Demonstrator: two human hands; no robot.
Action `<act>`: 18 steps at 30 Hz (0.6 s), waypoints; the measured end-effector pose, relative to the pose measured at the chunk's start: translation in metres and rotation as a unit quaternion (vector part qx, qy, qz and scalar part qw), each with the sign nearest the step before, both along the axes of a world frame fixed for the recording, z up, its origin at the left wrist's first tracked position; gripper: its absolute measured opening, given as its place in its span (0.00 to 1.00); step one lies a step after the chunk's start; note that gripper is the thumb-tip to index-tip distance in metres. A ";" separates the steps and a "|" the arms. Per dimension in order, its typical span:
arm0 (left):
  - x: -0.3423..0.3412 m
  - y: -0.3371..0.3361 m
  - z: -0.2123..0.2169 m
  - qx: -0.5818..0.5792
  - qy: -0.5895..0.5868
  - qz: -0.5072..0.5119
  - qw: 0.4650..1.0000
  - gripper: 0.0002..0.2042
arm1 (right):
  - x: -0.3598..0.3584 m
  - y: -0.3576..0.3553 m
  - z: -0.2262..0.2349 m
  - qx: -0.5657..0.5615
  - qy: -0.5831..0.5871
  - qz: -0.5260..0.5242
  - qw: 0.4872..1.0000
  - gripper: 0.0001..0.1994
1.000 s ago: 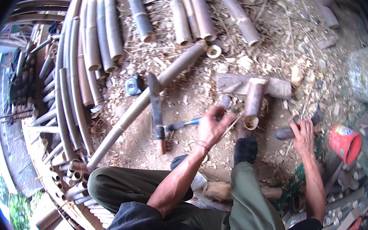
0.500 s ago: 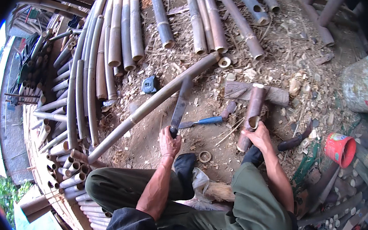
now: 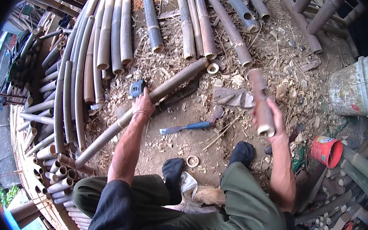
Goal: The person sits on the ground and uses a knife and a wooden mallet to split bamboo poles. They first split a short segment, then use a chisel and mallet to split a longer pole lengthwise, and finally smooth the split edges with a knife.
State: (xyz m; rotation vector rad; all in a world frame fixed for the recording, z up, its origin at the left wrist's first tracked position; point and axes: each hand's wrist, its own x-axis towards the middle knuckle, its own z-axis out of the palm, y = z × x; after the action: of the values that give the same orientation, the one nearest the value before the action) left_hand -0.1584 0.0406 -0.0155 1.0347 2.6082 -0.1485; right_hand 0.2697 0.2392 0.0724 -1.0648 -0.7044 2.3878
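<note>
Leftward, the left hand (image 3: pixel 143 107) crosses the long pole (image 3: pixel 104 141), fingertips at the tape measure (image 3: pixel 137 89) just beyond it; I cannot tell whether they have closed on it. The pole runs from near left to far right. Farther right, the right hand (image 3: pixel 279 124) grips a short tube (image 3: pixel 262 106), its long axis running from far left to near right, a cut open end facing near. Below spreads bare ground (image 3: pixel 154 145), littered with chips toward the far side. Poles (image 3: pixel 126 34) fan out at far left; a red pot (image 3: pixel 322 149) and, beyond it, a pale bucket (image 3: pixel 350 89) stand right.
</note>
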 end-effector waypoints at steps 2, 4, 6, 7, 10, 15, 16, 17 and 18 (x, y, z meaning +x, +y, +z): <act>-0.025 -0.004 -0.002 -0.056 -0.061 -0.081 0.993 0.30 | -0.005 -0.024 -0.019 0.126 -0.146 -0.011 0.981 0.28; 0.000 -0.007 0.037 0.014 -0.135 -0.147 0.980 0.30 | -0.005 -0.035 -0.028 0.306 -0.164 -0.037 0.937 0.27; 0.011 -0.025 0.061 -0.019 -0.247 -0.129 0.960 0.30 | -0.004 -0.039 -0.053 0.293 -0.177 -0.015 0.939 0.31; 0.018 -0.030 0.074 -0.011 -0.281 -0.151 0.948 0.30 | -0.004 -0.040 -0.059 0.311 -0.180 -0.014 0.933 0.33; 0.041 -0.050 0.089 0.033 -0.346 -0.223 0.911 0.32 | -0.011 -0.043 -0.079 0.389 -0.200 -0.007 0.899 0.36; 0.056 -0.061 0.106 -0.004 -0.326 -0.249 0.912 0.30 | -0.029 -0.048 -0.067 0.410 -0.142 0.012 0.901 0.40; 0.056 -0.062 0.107 -0.006 -0.332 -0.243 0.911 0.30 | -0.030 -0.049 -0.065 0.411 -0.138 0.018 0.901 0.41; 0.058 -0.063 0.109 -0.003 -0.338 -0.241 0.910 0.29 | -0.030 -0.049 -0.063 0.413 -0.133 0.025 0.901 0.41; 0.058 -0.063 0.109 -0.003 -0.334 -0.241 0.911 0.28 | -0.029 -0.048 -0.060 0.417 -0.130 0.031 0.899 0.41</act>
State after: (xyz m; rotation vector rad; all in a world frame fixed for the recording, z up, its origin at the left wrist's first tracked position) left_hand -0.1007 -0.0219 0.0935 1.4090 1.7137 0.0766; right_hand 0.2409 0.1914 0.0125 -0.9583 -1.6706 1.6647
